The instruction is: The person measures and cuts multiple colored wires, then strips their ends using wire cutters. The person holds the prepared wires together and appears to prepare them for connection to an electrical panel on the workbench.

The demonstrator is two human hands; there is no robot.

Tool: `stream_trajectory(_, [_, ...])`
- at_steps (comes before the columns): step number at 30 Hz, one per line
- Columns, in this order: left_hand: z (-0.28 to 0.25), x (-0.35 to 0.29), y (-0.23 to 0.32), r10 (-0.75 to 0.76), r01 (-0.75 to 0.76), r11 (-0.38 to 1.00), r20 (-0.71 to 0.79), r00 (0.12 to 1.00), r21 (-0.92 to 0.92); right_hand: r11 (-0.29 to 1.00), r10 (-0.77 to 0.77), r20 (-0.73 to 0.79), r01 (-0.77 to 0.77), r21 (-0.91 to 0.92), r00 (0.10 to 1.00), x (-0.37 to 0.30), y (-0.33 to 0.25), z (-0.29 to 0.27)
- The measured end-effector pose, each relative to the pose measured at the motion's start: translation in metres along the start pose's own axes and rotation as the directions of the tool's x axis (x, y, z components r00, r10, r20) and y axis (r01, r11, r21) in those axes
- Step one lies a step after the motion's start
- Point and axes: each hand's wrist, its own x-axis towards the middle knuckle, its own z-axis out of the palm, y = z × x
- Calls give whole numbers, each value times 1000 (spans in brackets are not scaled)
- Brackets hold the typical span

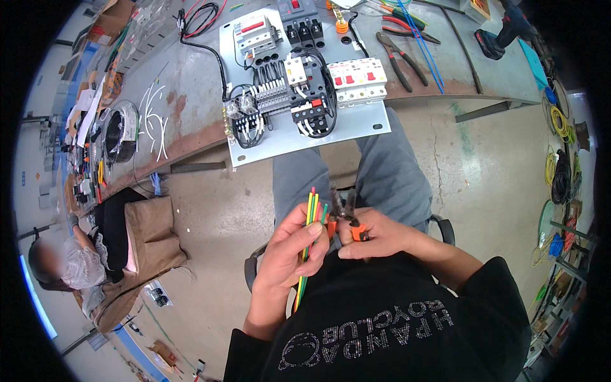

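Hands meet above the lap. The left hand [287, 254] pinches a small bundle of thin wires [310, 213], yellow, green and red, between thumb and fingers, their ends pointing up and away. Just beside it, the right hand [382, 234] grasps orange-handled pliers [347, 216], whose dark jaws point away from the body and look parted, near the wire tips.

Ahead of both hands, past grey trousers [394, 172], a pale mounting plate [299, 145] carrying breakers, terminals and looped black wiring juts over the near edge of a worn grey metal bench [191, 83], rust-brown in patches. Ahead and right of the hands on that bench lie cutters [402, 62], blue strips [422, 44] and a cordless drill [509, 32]. Ahead and left sit a black coil [121, 130] and loose white wire pieces [153, 121].

Beige floor [210, 254] spreads around, cracked to the right of the hands. Farther right hang cable coils [560, 121]; far left, another person [89, 261] sits.
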Motion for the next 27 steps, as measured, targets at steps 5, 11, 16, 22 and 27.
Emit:
stream_trajectory(5, [-11, 12, -7, -31, 31, 999, -1, 1000, -29, 928, -172, -195, 92, -362, 966, 2, -2, -7])
stream_trajectory(11, [-13, 17, -10, -95, 94, 994, -16, 995, -48, 910, -194, -236, 85, -406, 952, 0, 9, -10])
stream_trajectory(16, [-12, 11, -2, -134, 134, 989, 3, 991, -60, 761, -400, -247, 169, -626, 883, 11, 14, -7])
stream_trajectory(22, [-11, 0, -7, -142, 140, 980, -10, 990, -143, 548, -463, -165, 136, -825, 871, 13, -1, -6])
stream_trajectory(27, [-22, -4, -16, -138, 140, 971, 23, 990, -193, 458, -466, -145, 98, -883, 873, 15, -11, -6])
